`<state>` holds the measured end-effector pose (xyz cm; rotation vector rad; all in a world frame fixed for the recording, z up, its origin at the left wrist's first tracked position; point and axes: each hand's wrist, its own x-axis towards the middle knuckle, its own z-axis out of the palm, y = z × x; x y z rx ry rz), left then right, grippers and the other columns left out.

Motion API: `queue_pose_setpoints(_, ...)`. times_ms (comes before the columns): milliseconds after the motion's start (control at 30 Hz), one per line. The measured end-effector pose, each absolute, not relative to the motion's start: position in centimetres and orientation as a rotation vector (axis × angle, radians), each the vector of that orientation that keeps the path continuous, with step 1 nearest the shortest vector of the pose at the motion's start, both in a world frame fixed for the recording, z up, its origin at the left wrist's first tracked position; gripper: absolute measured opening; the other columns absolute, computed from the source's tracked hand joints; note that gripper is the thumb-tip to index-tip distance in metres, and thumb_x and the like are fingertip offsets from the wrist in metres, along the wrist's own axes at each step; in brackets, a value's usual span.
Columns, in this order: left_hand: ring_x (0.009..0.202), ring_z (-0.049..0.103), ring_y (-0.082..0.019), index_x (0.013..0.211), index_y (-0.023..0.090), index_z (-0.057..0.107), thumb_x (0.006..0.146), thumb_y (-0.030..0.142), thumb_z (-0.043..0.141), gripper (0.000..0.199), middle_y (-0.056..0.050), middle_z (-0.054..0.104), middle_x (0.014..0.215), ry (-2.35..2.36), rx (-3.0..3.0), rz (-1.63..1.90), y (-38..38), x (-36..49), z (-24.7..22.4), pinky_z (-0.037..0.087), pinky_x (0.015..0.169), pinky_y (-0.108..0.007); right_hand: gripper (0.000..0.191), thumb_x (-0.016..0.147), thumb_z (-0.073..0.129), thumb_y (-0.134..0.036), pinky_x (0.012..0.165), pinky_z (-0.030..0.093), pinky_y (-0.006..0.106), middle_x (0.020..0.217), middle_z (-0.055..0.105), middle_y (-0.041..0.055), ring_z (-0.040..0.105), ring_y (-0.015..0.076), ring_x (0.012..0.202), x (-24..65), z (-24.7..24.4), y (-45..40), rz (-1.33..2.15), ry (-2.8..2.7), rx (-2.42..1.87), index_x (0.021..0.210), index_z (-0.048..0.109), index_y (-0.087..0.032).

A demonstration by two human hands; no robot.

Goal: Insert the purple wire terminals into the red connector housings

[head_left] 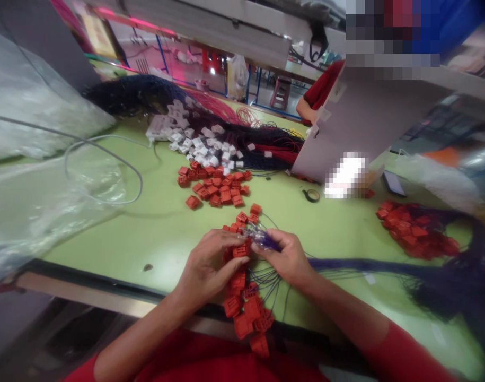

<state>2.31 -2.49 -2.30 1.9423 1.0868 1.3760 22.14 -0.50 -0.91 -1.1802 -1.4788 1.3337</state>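
At the front of the green table, my left hand (212, 265) has its thumb and fingers closed around a red connector housing (240, 249). Facing it, my right hand (288, 257) pinches a bundle of purple wires (269, 242), whose bare metal tips point toward the left hand. The wire tips are close to the red housing; whether any sits inside it I cannot tell. Below and between my hands, a string of red connectors (248, 313) with thin wires attached hangs over the table edge. A few more red connectors (242, 217) lie just beyond my fingers.
Loose red connectors (222, 185) and white connectors (206, 146) are heaped farther back on the table (158, 223). Purple wires (345, 263) run right, near a pile of red connectors (417, 228). Black tape (311, 196), a phone (394, 183) and plastic bags (67, 196) lie around. Another person's arm (308, 109) shows behind.
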Motion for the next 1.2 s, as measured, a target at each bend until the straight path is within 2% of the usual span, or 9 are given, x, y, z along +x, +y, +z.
queue_pose_setpoints(133,0.093,0.068,-0.024,0.102,0.023,0.071,0.083,0.036,0.076,0.024,-0.007,0.076,0.1,1.282,1.881,1.224,-1.0,-0.4,-2.5,0.054,0.087,-0.038,0.018,0.08,0.076,-0.035,0.072,0.048,0.028,0.081,0.062,0.0032,0.056,0.0163,0.078,22.6,-0.5,0.2,1.111,-1.479,-1.116,0.076,0.073,-0.017)
queue_pose_setpoints(333,0.093,0.063,-0.027,0.123,0.02,0.066,0.087,0.039,0.063,0.041,-0.012,0.066,0.117,1.735,2.053,1.069,5.3,-6.3,-3.8,0.051,0.084,-0.039,0.039,0.087,0.071,-0.049,0.052,0.037,0.024,0.061,0.059,0.0,0.043,0.0094,0.053,23.1,-0.2,0.4,1.392,-1.495,-1.159,0.068,0.068,-0.016)
queue_pose_setpoints(533,0.064,0.06,-0.019,0.089,0.02,0.072,0.079,0.041,0.067,0.024,-0.007,0.069,0.084,1.58,2.054,0.898,7.4,-8.3,-4.1,0.047,0.064,-0.03,0.034,0.085,0.071,-0.049,0.051,0.037,0.022,0.069,0.067,0.0008,0.047,0.0077,0.052,23.2,-0.5,0.6,1.502,-1.485,-1.193,0.078,0.066,-0.016)
queue_pose_setpoints(600,0.061,0.06,-0.018,0.095,0.018,0.071,0.079,0.045,0.069,0.031,-0.006,0.07,0.079,1.571,1.972,0.921,6.4,-7.7,-3.9,0.048,0.062,-0.029,0.031,0.085,0.072,-0.046,0.05,0.036,0.022,0.069,0.067,-0.0004,0.046,0.0072,0.051,23.1,-0.4,0.6,1.523,-1.44,-1.208,0.08,0.064,-0.017)
queue_pose_setpoints(733,0.069,0.066,-0.017,0.116,0.019,0.071,0.08,0.044,0.075,0.044,-0.008,0.075,0.092,1.297,1.536,1.047,3.5,-4.7,-2.7,0.054,0.066,-0.029,0.028,0.082,0.073,-0.042,0.047,0.03,0.022,0.065,0.063,-0.0026,0.04,0.0063,0.048,22.9,-0.2,0.6,1.532,-1.396,-1.228,0.079,0.06,-0.018)
queue_pose_setpoints(867,0.064,0.066,-0.017,0.111,0.022,0.075,0.077,0.039,0.081,0.039,-0.004,0.072,0.074,1.045,1.185,1.064,1.4,-1.4,-1.2,0.057,0.063,-0.03,0.028,0.078,0.077,-0.04,0.049,0.031,0.023,0.06,0.055,-0.0051,0.043,0.0078,0.053,22.8,-0.3,0.5,1.485,-1.347,-1.221,0.078,0.06,-0.019)
queue_pose_setpoints(933,0.061,0.066,-0.016,0.107,0.022,0.076,0.075,0.035,0.083,0.035,-0.004,0.073,0.074,0.965,1.132,0.993,0.9,-0.4,-0.7,0.057,0.06,-0.029,0.028,0.076,0.079,-0.04,0.049,0.03,0.023,0.061,0.053,-0.0055,0.041,0.0078,0.053,22.8,-0.3,0.5,1.492,-1.299,-1.223,0.08,0.061,-0.018)
queue_pose_setpoints(1133,0.058,0.061,-0.014,0.12,0.021,0.072,0.076,0.029,0.081,0.045,-0.002,0.069,0.07,0.851,1.205,0.854,0.6,1.1,-0.5,0.054,0.055,-0.026,0.025,0.073,0.08,-0.036,0.057,0.038,0.024,0.072,0.062,-0.0023,0.047,0.009,0.06,22.8,0.0,0.4,1.492,-1.251,-1.197,0.082,0.066,-0.017)
queue_pose_setpoints(1200,0.055,0.059,-0.013,0.116,0.02,0.073,0.077,0.031,0.081,0.041,-0.001,0.068,0.068,0.86,1.203,0.867,0.4,1.5,-0.7,0.053,0.053,-0.026,0.024,0.072,0.08,-0.034,0.058,0.039,0.023,0.071,0.063,-0.0027,0.048,0.0089,0.06,22.7,0.2,0.4,1.502,-1.234,-1.19,0.082,0.066,-0.017)
